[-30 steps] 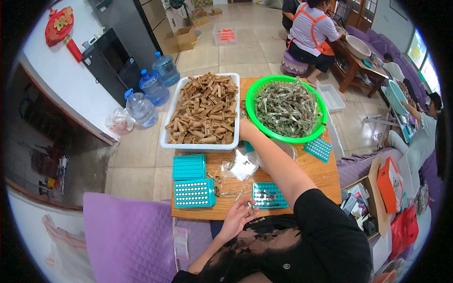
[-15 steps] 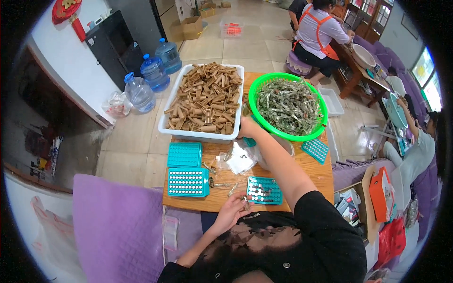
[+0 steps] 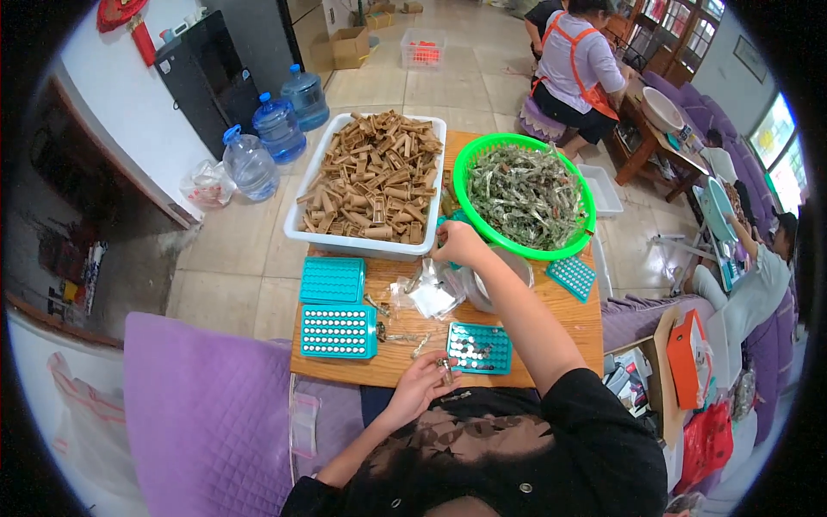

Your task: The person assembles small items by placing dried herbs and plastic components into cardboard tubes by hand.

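My left hand (image 3: 419, 385) is closed around a small shiny, partly clear cylinder (image 3: 445, 370) at the table's front edge. Right beside it lies a teal tray (image 3: 479, 348) with silvery round pieces in some of its holes. My right hand (image 3: 461, 244) reaches to the gap between a white tub (image 3: 357, 245) of brown, half-tube-shaped pieces (image 3: 379, 177) and a green basket (image 3: 466, 207). Its fingers are bent together at the tub's near right corner; what they hold, if anything, is too small to make out. Clear plastic bags (image 3: 433, 291) lie just in front of it.
Two teal trays, a far one (image 3: 332, 281) and a near one (image 3: 338, 331) filled with white round pieces, stand at the table's left. Clear wrapped strips (image 3: 525, 194) fill the basket. Another teal rack (image 3: 572, 277) lies right. A person in an orange apron (image 3: 575, 69) sits farther off.
My right hand has drawn back a little toward me from the gap, and more of it shows now. The left hand still holds the small cylinder at nearly the same spot.
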`<act>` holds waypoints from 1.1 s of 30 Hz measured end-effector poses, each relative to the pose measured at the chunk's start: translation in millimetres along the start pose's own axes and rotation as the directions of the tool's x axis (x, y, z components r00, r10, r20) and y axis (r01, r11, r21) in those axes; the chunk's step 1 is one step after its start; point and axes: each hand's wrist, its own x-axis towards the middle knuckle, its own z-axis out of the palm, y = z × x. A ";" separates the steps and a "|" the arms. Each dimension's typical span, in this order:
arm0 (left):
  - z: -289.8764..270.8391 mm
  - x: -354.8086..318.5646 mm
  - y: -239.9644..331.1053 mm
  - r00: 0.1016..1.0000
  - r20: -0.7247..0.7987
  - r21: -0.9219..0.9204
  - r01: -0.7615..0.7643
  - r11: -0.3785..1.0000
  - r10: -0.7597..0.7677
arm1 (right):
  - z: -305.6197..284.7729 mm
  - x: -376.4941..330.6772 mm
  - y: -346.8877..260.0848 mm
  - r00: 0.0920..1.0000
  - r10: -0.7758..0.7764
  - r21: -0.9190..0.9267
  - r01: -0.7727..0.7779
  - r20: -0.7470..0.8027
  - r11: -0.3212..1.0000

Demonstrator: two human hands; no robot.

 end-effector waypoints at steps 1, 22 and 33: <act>-0.2 0.5 0.1 1.000 -0.004 0.005 0.011 1.000 -0.011 | -3.1 -9.2 -1.2 0.999 0.002 0.143 0.006 -0.051 0.990; -1.9 -9.7 0.4 0.999 -0.025 -0.032 -0.039 0.999 0.039 | -54.9 38.2 -72.5 0.973 -0.194 0.887 0.196 -0.123 0.419; 34.3 -7.3 46.1 0.937 -0.172 0.068 -0.296 0.953 0.304 | -50.5 -129.1 -38.5 0.897 -0.388 0.946 -0.089 0.212 0.311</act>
